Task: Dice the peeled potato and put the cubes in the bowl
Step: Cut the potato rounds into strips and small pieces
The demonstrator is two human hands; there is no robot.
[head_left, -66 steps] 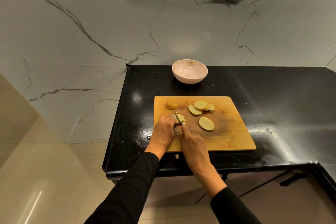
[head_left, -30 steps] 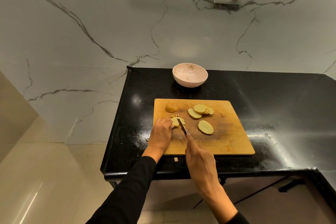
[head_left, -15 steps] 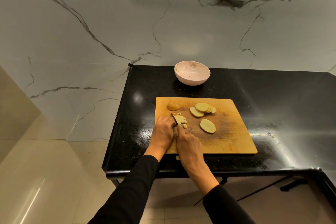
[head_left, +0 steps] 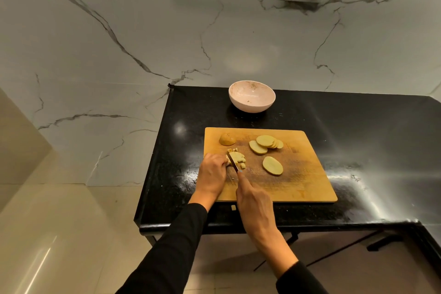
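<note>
On the wooden cutting board (head_left: 298,181) my left hand (head_left: 212,174) pins a small stack of potato slices (head_left: 238,158) that is partly cut into strips and cubes. My right hand (head_left: 254,200) grips a knife (head_left: 232,161), its blade resting across that stack. A few loose cubes (head_left: 232,150) lie just beyond it. Several fanned round slices (head_left: 266,143) and one single slice (head_left: 272,165) lie to the right. A potato end piece (head_left: 227,139) sits at the board's far left corner. The pale bowl (head_left: 252,96) stands behind the board, with no potato in it.
The board lies on a black stone counter (head_left: 358,126) whose left edge and front edge are close to my hands. One small potato bit (head_left: 233,207) lies on the counter in front of the board. A marble wall with two sockets rises behind.
My right hand drew the knife back, then set it onto the stack again; the blade now sits slightly further right. My left hand has stayed on the stack.
</note>
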